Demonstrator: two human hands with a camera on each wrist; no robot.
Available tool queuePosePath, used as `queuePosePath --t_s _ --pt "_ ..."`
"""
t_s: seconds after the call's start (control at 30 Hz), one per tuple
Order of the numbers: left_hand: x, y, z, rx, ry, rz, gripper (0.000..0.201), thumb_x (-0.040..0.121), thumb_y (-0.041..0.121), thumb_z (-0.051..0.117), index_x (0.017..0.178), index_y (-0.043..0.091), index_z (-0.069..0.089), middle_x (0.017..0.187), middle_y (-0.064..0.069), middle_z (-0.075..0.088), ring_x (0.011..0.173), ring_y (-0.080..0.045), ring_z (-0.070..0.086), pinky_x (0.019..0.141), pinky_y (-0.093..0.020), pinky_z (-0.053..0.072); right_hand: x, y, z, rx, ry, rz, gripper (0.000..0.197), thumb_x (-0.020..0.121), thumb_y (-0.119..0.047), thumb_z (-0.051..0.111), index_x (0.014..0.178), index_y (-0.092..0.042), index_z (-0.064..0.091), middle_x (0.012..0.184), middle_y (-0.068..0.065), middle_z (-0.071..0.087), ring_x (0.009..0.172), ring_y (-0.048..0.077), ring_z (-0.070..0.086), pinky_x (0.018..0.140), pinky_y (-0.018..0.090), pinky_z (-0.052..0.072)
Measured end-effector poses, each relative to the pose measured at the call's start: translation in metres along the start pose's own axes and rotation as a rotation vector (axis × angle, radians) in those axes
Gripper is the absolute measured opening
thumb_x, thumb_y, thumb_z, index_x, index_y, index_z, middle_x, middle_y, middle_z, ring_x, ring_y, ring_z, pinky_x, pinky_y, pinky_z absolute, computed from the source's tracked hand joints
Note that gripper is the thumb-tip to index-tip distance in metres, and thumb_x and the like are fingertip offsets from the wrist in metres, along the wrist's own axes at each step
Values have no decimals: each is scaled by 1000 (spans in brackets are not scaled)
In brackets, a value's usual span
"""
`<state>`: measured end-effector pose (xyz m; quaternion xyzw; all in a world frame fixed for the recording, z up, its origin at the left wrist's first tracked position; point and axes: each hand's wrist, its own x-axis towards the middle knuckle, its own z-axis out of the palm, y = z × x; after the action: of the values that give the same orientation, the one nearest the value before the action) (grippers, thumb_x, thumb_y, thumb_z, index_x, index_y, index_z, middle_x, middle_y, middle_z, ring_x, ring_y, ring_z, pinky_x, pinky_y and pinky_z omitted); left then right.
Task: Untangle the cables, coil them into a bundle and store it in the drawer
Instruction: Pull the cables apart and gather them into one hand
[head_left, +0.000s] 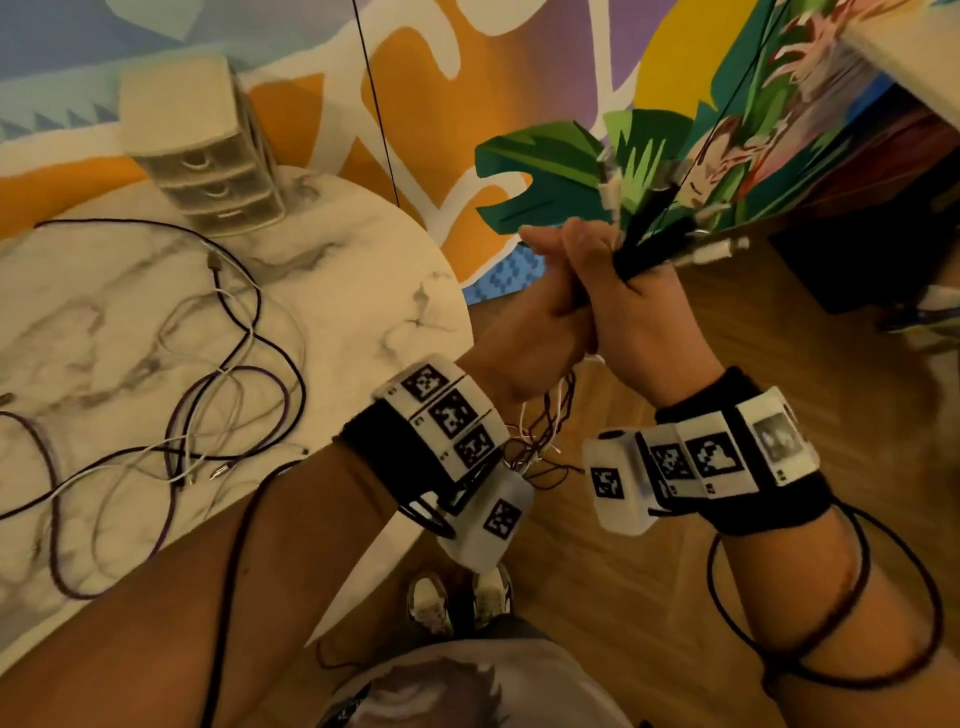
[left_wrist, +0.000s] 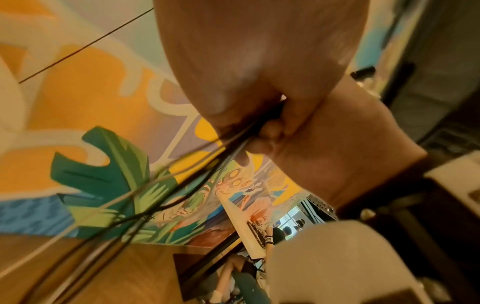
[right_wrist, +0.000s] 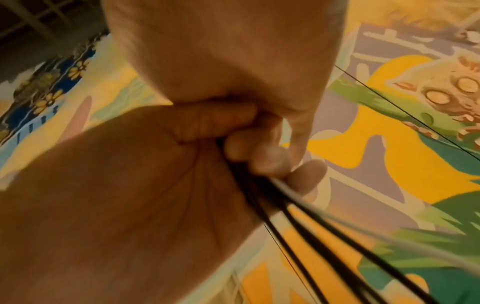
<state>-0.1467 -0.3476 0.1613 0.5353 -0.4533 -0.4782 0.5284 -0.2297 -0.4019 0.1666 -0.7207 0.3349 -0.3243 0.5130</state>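
Both hands (head_left: 582, 306) clasp the cable bundle (head_left: 649, 249), plugs protruding above.

No readable words or numbers anywhere; only black-and-white square code markers (head_left: 440, 404) on both wristbands

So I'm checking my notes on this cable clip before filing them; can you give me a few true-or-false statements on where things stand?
1. Both hands grip one bunch of cables. True: left hand, right hand.
2. All cables are off the table. False: loose cables still lie on the marble table.
3. The drawer unit stands on the table. True.
4. A drawer is pulled open. False: all look closed.
5. The hands rest on the table. False: they are raised beside it.
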Motion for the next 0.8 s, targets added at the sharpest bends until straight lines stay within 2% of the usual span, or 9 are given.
queuePosePath --t_s 0.07,0.13,0.17,0.23,0.3,0.43,0.53,0.63,0.8 --pt "4 6 -3 -142 25 -36 21 100 7 35 96 16 54 76 1 58 63 -3 57 58 -20 46 2 0 -3 187 -29 25 31 97 -39 43 112 -24 66 110 4 67 98 8 64 81 25 53" --pt "9 7 -13 -128 68 -80 27 99 15 38 75 16 52 58 8 54 50 -4 52 49 -19 41 2 10 1 290 -193 63 29 91 -43 49 114 -29 58 109 18 63 98 25 65 81 36 56" --pt "12 8 -20 -130 76 -106 30 96 18 42 67 16 47 50 9 48 43 -6 46 43 -20 37 -2 21 6 310 -294 115 27 87 -42 53 108 -26 57 103 24 61 87 31 66 72 40 57" --pt "20 15 -32 -65 119 -96 41 93 18 47 54 20 33 39 10 32 32 -8 26 36 -18 24 -13 56 21 107 -420 204 25 83 -37 63 82 -13 57 73 20 55 56 25 53 53 35 45" --pt "29 23 -43 236 183 -6 50 91 19 53 48 24 28 36 11 26 33 -7 20 38 -21 19 -26 100 33 -139 -394 305 35 87 -31 64 63 -10 49 58 8 42 48 16 38 51 31 31" --pt "30 55 -60 907 118 253 46 87 28 50 46 25 30 41 10 26 39 -8 25 43 -20 19 -41 170 25 -246 -178 608 36 93 -30 57 66 -7 55 52 -3 40 39 7 35 46 22 30" --pt "29 61 -69 1165 121 416 38 89 34 48 54 21 53 43 12 25 41 -13 28 48 -26 23 -40 205 11 -394 -140 721 40 94 -33 54 60 -12 49 52 -1 42 44 13 38 44 26 28" --pt "27 63 -67 1258 165 592 35 91 32 49 62 16 60 46 8 26 40 -17 26 47 -22 18 -43 233 6 -515 -194 836 43 94 -38 51 57 -18 46 58 4 50 52 20 46 52 28 36" --pt "27 83 -71 1309 186 748 35 92 32 49 65 12 60 49 14 16 41 -13 18 51 -14 7 -49 253 -3 -503 -123 1005 48 93 -49 49 76 -4 55 66 9 56 63 28 53 56 31 39"
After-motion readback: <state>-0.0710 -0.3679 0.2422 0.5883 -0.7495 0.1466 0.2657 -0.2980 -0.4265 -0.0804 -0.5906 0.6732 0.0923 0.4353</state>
